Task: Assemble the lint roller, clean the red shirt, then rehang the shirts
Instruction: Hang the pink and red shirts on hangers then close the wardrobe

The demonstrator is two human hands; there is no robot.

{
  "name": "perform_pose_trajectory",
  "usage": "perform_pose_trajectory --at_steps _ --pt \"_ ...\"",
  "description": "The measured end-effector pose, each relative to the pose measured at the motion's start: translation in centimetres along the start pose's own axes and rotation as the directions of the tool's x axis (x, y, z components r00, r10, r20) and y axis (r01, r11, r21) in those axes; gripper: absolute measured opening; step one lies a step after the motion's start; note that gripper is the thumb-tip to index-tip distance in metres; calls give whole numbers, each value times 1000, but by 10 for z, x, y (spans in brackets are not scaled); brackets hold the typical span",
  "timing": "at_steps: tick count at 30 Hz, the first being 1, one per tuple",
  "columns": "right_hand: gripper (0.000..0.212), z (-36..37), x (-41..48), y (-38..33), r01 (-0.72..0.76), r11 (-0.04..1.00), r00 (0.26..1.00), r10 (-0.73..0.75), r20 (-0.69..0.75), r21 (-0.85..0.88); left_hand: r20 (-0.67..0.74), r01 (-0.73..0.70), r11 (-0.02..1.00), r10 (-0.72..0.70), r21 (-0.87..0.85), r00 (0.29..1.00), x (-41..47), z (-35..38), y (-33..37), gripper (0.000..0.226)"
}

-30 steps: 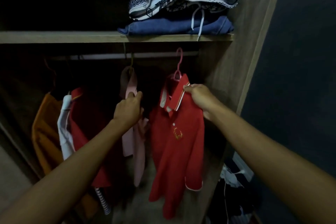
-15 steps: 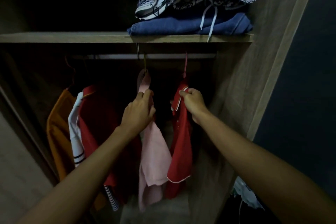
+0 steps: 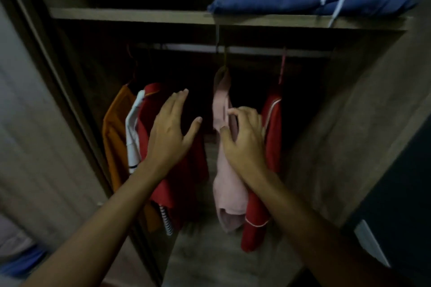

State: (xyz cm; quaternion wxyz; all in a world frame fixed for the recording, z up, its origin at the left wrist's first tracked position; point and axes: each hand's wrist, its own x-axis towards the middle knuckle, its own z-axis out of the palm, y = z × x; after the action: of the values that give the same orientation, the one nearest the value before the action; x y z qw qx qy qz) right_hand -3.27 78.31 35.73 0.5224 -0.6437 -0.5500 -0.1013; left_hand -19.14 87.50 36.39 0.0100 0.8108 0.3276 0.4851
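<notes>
Inside a dim wardrobe, a red shirt with white trim (image 3: 271, 137) hangs edge-on from a pink hanger (image 3: 282, 65) on the rail (image 3: 256, 50). Just left of it hangs a pink shirt (image 3: 229, 196). My right hand (image 3: 242, 144) lies against the pink shirt's upper part with the fingers curled at its edge; whether it grips the cloth is unclear. My left hand (image 3: 170, 133) is open, fingers spread, in front of another red garment (image 3: 186, 177) further left and holds nothing. No lint roller is in view.
An orange garment (image 3: 115, 142) and a white striped one (image 3: 133, 137) hang at the left end. Folded blue clothes (image 3: 303, 0) lie on the shelf (image 3: 130, 15) above. The wardrobe's side wall (image 3: 349, 123) stands close on the right, a door frame (image 3: 53, 77) on the left.
My left hand let go of the pink shirt and moved left, opening. My right hand left the red shirt's collar and moved onto the pink shirt. The view shifted right and closer.
</notes>
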Motion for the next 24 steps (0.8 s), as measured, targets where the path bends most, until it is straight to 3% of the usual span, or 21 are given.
perform_pose_trajectory --at_steps 2,6,10,14,19,24 --pt "20 29 -20 -23 75 991 992 -85 89 106 -91 31 1000 -31 4 995 -14 -22 -20 67" --pt "5 98 -61 -52 -41 961 926 -67 373 274 -209 85 996 -77 29 975 -49 -64 -67 69" --pt "8 182 -106 -70 -220 938 834 38 550 268 -243 140 983 -108 117 964 -79 -107 -127 69" --pt "16 268 -152 -80 -380 914 729 198 655 146 -195 191 974 -166 120 967 -98 -133 -187 69" --pt "33 339 -187 -82 -445 894 654 367 662 -56 -132 261 964 -252 56 959 -107 -145 -254 68" --pt "53 371 -206 -81 -573 818 688 518 507 -58 -84 224 973 -219 52 972 -109 -140 -282 67"
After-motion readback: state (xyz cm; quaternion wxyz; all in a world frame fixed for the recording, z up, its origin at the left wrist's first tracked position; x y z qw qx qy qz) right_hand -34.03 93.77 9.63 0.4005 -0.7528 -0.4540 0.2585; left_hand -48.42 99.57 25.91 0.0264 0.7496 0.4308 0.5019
